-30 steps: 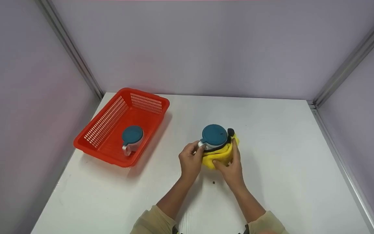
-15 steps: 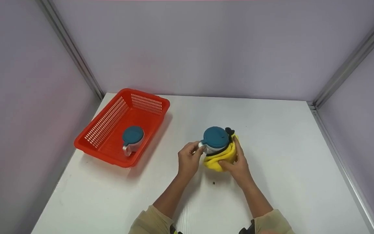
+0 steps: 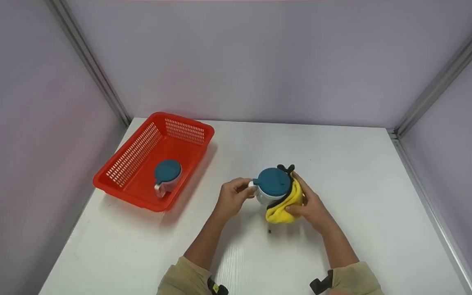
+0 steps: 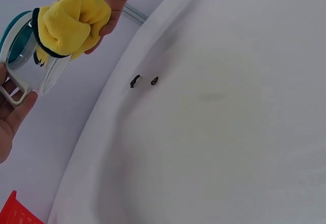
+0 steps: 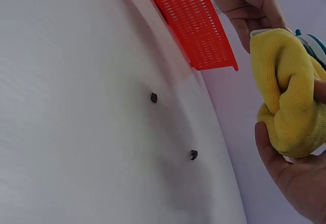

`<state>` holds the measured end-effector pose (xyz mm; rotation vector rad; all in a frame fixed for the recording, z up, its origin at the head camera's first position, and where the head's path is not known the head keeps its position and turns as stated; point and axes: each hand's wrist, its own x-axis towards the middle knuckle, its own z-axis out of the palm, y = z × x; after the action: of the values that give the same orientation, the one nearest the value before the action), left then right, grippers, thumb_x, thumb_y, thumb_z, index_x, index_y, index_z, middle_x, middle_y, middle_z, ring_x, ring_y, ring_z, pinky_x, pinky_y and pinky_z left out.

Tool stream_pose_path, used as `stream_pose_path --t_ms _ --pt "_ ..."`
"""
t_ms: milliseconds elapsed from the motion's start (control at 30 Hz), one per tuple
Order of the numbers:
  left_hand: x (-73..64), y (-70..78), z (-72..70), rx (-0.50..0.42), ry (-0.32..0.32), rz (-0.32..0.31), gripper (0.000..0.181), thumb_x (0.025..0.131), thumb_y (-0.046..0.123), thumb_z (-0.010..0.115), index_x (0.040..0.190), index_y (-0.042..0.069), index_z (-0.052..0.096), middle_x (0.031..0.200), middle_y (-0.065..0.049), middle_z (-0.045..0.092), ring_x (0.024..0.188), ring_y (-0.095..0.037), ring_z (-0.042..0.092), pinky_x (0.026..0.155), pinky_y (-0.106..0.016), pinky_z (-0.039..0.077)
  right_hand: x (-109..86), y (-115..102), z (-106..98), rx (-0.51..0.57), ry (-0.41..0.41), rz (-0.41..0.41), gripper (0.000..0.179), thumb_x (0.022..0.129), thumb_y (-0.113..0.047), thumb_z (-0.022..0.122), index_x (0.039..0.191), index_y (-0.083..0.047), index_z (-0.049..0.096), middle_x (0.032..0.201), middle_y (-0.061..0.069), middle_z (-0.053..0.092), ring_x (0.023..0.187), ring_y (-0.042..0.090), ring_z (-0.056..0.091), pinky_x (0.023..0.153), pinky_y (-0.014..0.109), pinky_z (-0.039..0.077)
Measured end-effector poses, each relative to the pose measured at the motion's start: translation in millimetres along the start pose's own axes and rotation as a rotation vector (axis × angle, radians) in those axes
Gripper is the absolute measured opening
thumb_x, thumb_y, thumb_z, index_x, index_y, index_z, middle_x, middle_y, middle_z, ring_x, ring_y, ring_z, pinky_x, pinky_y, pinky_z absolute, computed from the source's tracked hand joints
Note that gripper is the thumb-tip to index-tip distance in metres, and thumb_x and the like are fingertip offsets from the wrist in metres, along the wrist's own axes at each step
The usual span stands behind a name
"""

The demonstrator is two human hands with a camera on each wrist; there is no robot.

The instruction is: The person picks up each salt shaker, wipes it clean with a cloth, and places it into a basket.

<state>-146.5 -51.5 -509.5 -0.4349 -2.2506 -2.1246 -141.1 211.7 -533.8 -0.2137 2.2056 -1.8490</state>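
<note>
A clear lidded jug (image 3: 273, 182) with a teal lid and a pale handle is held above the table in the head view. My left hand (image 3: 231, 197) pinches its handle between thumb and fingers. Against the jug's right side, my right hand (image 3: 314, 208) grips a bunched yellow cloth (image 3: 287, 209) with dark edging. The left wrist view shows the jug's clear wall (image 4: 55, 74) and the cloth (image 4: 71, 25) pressed to it. Seen from the right wrist, the folded cloth (image 5: 288, 91) hides most of the jug.
A red plastic basket (image 3: 184, 132) stands at the left of the white table (image 3: 342, 172). Inside it sits a similar teal-lidded jug (image 3: 167, 171). Small dark bits (image 4: 154, 81) lie on the tabletop below the hands. Pale walls (image 3: 236, 61) enclose the back and sides.
Both hands have brought the jug and cloth slightly nearer to me. My right hand and the cloth have shifted right and down, baring more of the jug's side. The basket stays put.
</note>
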Motion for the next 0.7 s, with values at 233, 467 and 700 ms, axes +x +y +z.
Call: stream_pose_path --t_ms 233,467,700 --pt "3.2 0.0 -5.1 -0.022 -0.057 -0.029 0.020 0.092 0.003 0.066 0.111 0.000 0.071 0.102 -0.016 0.071 0.095 -0.034 0.071 0.078 -0.038 0.061 -0.1 -2 -4 0.000 -0.030 -0.011 0.100 0.074 -0.018 0.084 0.151 -0.046 0.028 0.161 -0.010 0.024 0.150 0.027 0.020 0.117 0.053 0.029" --pt "3.0 -2.0 -0.5 -0.003 0.017 -0.088 0.020 0.090 0.004 0.069 0.110 0.003 0.072 0.100 -0.013 0.072 0.089 -0.024 0.071 0.076 -0.031 0.061 1.0 0 3 -0.013 0.022 -0.002 0.100 0.074 -0.023 0.086 0.152 -0.044 0.027 0.160 -0.010 0.026 0.149 0.024 0.023 0.118 0.050 0.030" --pt "3.1 -1.9 2.8 0.017 0.034 -0.088 0.023 0.090 0.005 0.069 0.113 0.005 0.072 0.098 -0.010 0.071 0.088 -0.023 0.069 0.080 -0.037 0.061 0.3 0 7 0.008 0.051 0.014 0.101 0.075 -0.027 0.086 0.152 -0.045 0.025 0.161 -0.007 0.026 0.145 0.026 0.031 0.115 0.047 0.036"
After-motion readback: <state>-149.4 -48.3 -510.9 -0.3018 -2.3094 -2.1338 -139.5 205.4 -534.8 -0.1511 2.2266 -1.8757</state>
